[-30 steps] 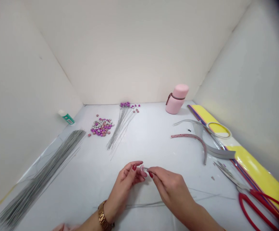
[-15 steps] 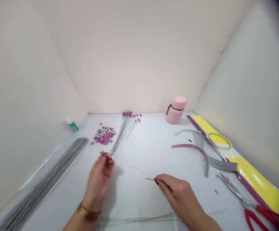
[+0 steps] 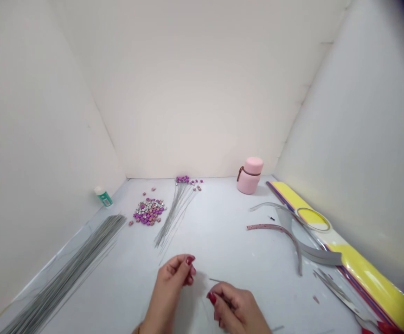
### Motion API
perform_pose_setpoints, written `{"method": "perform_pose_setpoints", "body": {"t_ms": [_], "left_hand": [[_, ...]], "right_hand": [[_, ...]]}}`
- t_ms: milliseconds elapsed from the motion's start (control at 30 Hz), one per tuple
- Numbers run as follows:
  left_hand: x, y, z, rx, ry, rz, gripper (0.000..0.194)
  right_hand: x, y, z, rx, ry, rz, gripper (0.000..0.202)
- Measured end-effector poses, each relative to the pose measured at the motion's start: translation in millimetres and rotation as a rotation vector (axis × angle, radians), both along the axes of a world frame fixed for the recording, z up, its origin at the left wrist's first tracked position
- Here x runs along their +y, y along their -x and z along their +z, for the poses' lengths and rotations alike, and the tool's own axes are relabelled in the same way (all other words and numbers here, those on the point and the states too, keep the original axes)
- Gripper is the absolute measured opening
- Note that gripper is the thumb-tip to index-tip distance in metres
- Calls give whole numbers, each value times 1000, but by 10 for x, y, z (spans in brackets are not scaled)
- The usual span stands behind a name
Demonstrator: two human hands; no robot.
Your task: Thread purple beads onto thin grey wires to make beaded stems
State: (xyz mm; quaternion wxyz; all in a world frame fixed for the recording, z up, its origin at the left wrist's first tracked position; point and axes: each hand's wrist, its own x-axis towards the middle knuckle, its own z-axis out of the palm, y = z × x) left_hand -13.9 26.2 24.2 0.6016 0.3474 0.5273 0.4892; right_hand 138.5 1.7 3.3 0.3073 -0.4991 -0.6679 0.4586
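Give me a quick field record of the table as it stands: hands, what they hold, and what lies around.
left hand: fingers curled, pinched together; what they hold cannot be told
right hand: pinching a thin wire
wire bundle: far left, lying flat
beads: purple and silver pile
beaded wires: right of the beads
glue bottle: by the left wall
pink bottle: upright at the back
tape ring: on yellow sheets
scissors: right edge

left hand (image 3: 169, 290) is raised with its fingers (image 3: 188, 262) curled and thumb meeting fingertips; right hand (image 3: 234, 308) rests low, fingers pinched together.
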Motion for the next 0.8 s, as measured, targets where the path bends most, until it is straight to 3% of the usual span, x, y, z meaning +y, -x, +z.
{"method": "perform_pose_setpoints", "body": {"t_ms": [100, 200, 433, 633, 800], "left_hand": [[230, 213, 166, 236, -87, -55, 25], [449, 323, 227, 430, -104, -147, 28], [711, 372, -1, 682, -126, -161, 29], [718, 546, 15, 978, -234, -70, 29], [786, 921, -17, 1200, -222, 117, 24]], "right_hand": [[34, -50, 12, -4, -24, -33, 36], [57, -85, 20, -28, -36, -45, 37], [80, -118, -66, -88, -59, -70, 39], [78, -125, -71, -114, -85, -68, 38], [75, -139, -29, -153, -108, -64, 39]]}}
